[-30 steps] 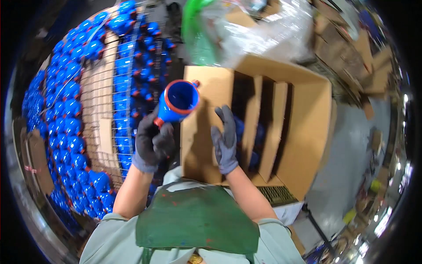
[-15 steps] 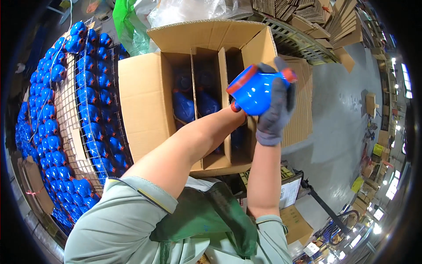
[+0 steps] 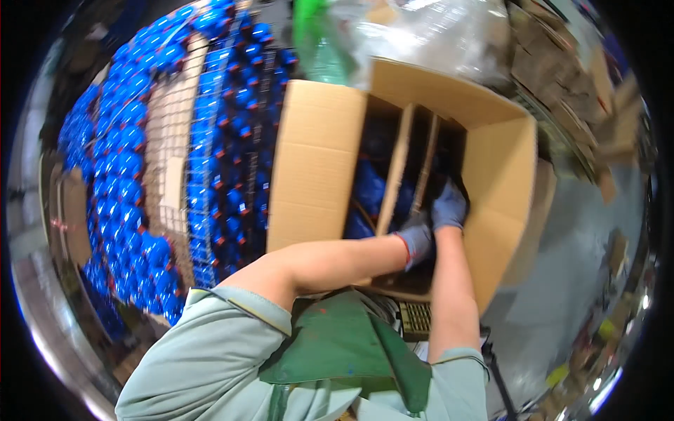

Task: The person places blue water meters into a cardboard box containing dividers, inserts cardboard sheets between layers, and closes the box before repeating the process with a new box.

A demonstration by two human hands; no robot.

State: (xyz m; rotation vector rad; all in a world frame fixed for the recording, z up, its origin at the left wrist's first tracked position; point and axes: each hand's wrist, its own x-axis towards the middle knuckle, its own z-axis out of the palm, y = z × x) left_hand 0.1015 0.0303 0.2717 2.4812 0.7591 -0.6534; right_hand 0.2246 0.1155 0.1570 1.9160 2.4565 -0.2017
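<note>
Both my hands reach down into the right-hand compartment of an open cardboard box (image 3: 316,165). My left hand (image 3: 415,237), in a grey glove, is at its near end beside a cardboard divider (image 3: 397,168). Just beyond it, toward the right wall, is my right hand (image 3: 449,208), gloved too. The fingers of both are sunk in shadow and blurred, so whether they grip anything is hidden. No blue vessel shows at my hands. In the left compartment lies a glossy blue vessel (image 3: 368,188); more blue shows dimly in the middle one.
On the left, many blue vessels with red trim (image 3: 116,189) stand in rows by a wire mesh rack (image 3: 168,154). Clear plastic sheeting (image 3: 428,35) and a green bag (image 3: 312,35) lie beyond the box. Flat cardboard (image 3: 554,84) is piled at the far right.
Both hands have gone down into the box's right compartment. The blue vessel with red trim that they held above the box is out of sight. The view has swung, shifting the box rightward.
</note>
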